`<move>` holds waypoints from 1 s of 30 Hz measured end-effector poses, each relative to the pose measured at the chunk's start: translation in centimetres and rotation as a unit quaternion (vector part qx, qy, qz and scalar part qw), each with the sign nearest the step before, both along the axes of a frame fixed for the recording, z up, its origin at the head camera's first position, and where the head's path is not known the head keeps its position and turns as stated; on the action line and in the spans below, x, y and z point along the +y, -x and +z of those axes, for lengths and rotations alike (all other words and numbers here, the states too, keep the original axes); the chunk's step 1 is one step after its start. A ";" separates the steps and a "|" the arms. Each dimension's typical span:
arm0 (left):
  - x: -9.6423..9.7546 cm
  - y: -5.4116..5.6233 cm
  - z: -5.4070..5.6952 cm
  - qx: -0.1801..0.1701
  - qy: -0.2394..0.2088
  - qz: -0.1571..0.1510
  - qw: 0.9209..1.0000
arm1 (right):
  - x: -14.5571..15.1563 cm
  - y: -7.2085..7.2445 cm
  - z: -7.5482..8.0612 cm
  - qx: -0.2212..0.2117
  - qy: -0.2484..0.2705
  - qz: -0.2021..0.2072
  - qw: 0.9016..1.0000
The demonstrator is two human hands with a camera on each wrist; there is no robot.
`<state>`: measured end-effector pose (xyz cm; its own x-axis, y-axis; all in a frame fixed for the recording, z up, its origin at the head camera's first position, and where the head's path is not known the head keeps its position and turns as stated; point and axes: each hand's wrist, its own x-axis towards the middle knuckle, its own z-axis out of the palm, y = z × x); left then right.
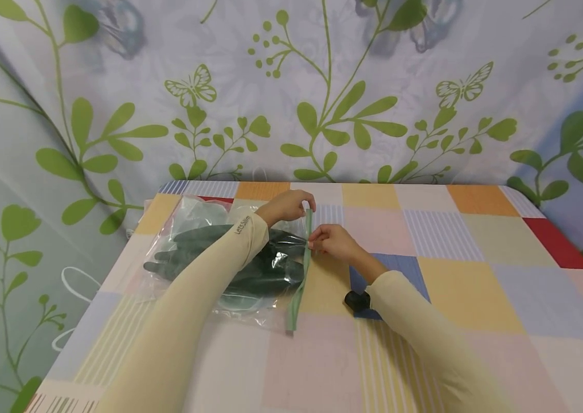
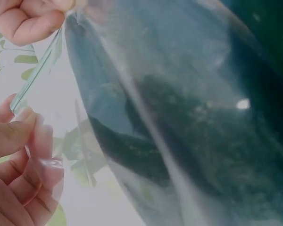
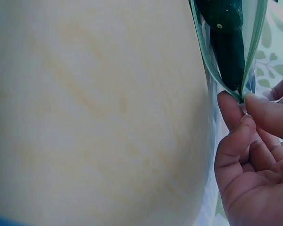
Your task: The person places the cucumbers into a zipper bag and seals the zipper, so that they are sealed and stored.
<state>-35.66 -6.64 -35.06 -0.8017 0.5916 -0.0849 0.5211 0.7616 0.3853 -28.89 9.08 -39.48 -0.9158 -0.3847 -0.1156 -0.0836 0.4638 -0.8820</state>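
Observation:
A clear zip bag point(image 1: 167, 232) with a green zip strip point(image 1: 298, 298) lies on the table. Inside are several long, dark green vegetables point(image 1: 250, 281) that look like cucumbers. My left hand point(image 1: 288, 205) pinches the strip's far end; the left wrist view shows its thumb and fingers point(image 2: 19, 132) on the clear edge. Closer to me along the strip, my right hand point(image 1: 336, 242) pinches it between thumb and index finger. In the right wrist view, the two green edges point(image 3: 257, 42) part above that pinch, with dark green vegetable ends point(image 3: 226, 52) showing between them.
A patchwork cloth point(image 1: 394, 367) covers the table. Behind it hangs a leaf-printed curtain point(image 1: 250, 34). A small black object point(image 1: 357, 301) sits at my right sleeve. White cord point(image 1: 77, 281) loops beside the table's left edge.

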 end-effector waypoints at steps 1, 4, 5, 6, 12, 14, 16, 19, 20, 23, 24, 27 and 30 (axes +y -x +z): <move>0.1 0.0 0.0 0.001 -0.001 0.000 1.000 | 0.0 -0.2 0.1 -0.007 0.002 0.001 1.000; 0.2 0.0 0.1 0.004 -0.003 0.001 1.000 | 0.3 -0.1 -0.3 -0.020 0.009 -0.002 1.000; 0.2 0.0 0.2 0.003 -0.005 0.003 1.000 | 0.4 -0.1 -0.6 -0.021 0.013 0.000 1.000; 0.2 -0.1 0.3 0.002 -0.006 0.005 1.000 | 0.5 0.1 -1.0 -0.022 0.017 -0.001 1.000; 0.3 -0.2 0.5 -0.010 -0.014 0.010 1.000 | 0.8 -0.1 -1.8 -0.026 0.040 -0.008 0.999; 0.4 -0.3 0.5 -0.017 -0.017 0.013 1.000 | 0.8 -0.3 -1.8 -0.027 0.045 -0.009 0.999; 0.4 -0.3 0.6 -0.022 -0.020 0.016 0.999 | 0.8 -0.5 -1.8 -0.027 0.049 -0.008 0.998; 0.4 -0.4 0.7 -0.025 -0.022 0.020 0.999 | 1.0 -0.8 -1.8 -0.022 0.059 0.005 0.998; 0.4 -0.4 0.7 -0.024 -0.021 0.020 0.999 | 1.1 -0.8 -1.9 -0.020 0.063 0.015 0.998; 0.5 -0.4 0.7 -0.023 -0.018 0.015 0.999 | 1.4 -1.1 -2.2 -0.011 0.070 0.049 0.996; 0.5 -0.4 0.7 -0.023 -0.018 0.012 1.000 | 1.4 -1.2 -2.3 -0.007 0.068 0.056 0.996; 0.4 -0.6 0.5 -0.028 -0.018 0.009 0.999 | 1.3 -1.5 -2.6 0.030 0.045 0.068 0.996; 0.4 -0.9 0.4 -0.031 -0.013 0.014 0.999 | 0.9 -1.7 -2.7 0.076 0.003 0.058 0.995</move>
<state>-34.81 -6.21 -34.71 -0.8122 0.5710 -0.1197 0.4735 0.7649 0.4367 -27.18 9.97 -42.15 -0.8723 -0.4885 0.0238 -0.2689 0.4384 -0.8576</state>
